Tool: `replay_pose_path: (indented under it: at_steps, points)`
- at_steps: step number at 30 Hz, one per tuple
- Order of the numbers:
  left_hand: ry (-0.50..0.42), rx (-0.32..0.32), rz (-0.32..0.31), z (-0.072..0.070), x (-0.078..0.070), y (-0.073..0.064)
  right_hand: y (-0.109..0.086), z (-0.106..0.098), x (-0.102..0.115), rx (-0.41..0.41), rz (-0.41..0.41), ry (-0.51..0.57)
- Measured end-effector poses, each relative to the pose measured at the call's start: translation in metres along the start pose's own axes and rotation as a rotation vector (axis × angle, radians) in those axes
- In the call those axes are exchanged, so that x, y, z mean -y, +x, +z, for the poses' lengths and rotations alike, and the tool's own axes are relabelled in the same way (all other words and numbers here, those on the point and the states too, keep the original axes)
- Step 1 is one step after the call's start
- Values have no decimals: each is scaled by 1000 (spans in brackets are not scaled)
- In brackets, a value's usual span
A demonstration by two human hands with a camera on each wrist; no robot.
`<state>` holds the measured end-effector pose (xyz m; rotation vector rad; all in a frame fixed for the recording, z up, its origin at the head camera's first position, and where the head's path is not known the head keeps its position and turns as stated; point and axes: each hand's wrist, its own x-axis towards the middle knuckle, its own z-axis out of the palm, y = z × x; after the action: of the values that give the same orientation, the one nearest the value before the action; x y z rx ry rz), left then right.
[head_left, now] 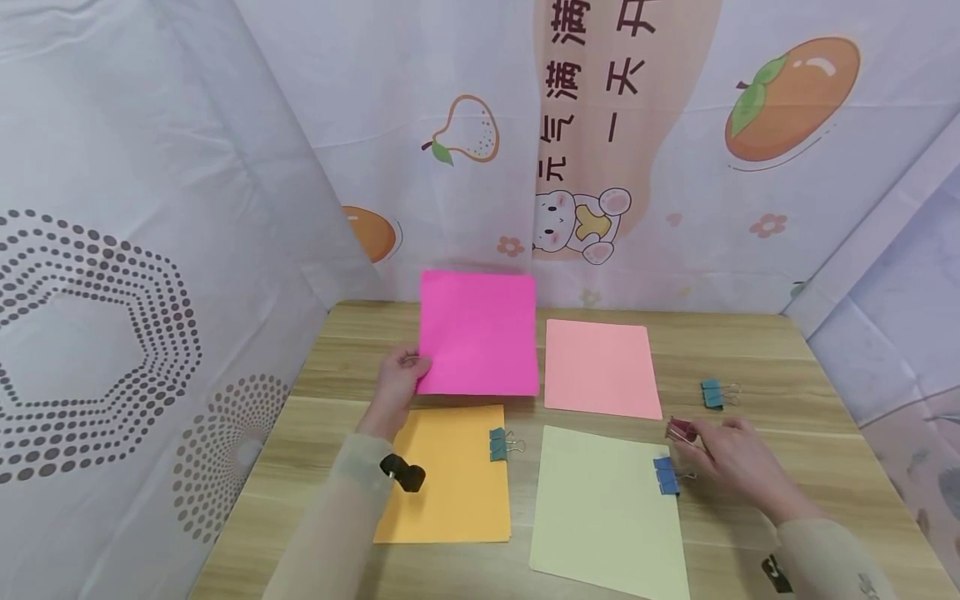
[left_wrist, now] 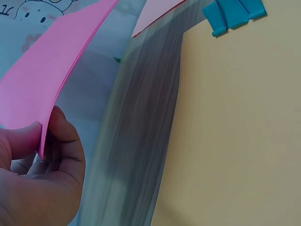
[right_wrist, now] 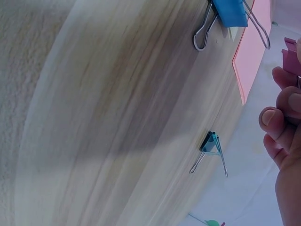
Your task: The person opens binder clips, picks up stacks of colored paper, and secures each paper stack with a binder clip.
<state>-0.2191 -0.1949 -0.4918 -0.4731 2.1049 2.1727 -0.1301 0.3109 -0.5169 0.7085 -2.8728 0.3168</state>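
My left hand (head_left: 393, 390) pinches a bright magenta sheaf of square paper (head_left: 480, 333) by its left edge. In the left wrist view the thumb lies on one face of the magenta paper (left_wrist: 51, 70), curled fingers behind, and the sheaf is raised and tilted. My right hand (head_left: 742, 467) holds a dark pink binder clip (head_left: 681, 430) between thumb and fingers, just above a blue binder clip (head_left: 665, 476). That blue clip grips the right edge of a pale yellow-green paper stack (head_left: 607, 517). In the right wrist view the pink clip (right_wrist: 291, 62) is partly cut off.
Orange paper (head_left: 450, 492) with a teal binder clip (head_left: 498, 444) on its right edge lies below the magenta sheaf. Salmon-pink paper (head_left: 600, 367) lies at the back. A loose teal binder clip (head_left: 712, 394) sits right of it on the wooden table (head_left: 795, 358), which meets a printed curtain (head_left: 465, 217).
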Motion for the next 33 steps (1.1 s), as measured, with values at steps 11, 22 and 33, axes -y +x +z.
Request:
replay_pose_path:
  at_steps: [11,22,33]
  points:
    - [-51,84,-22,10,9,-7,6,1,5,-25,-24,2]
    - [-43,136,-65,20,12,-20,12,1,11,-35,-25,17]
    - [-32,189,-92,28,18,-31,19,-3,17,-4,-29,52]
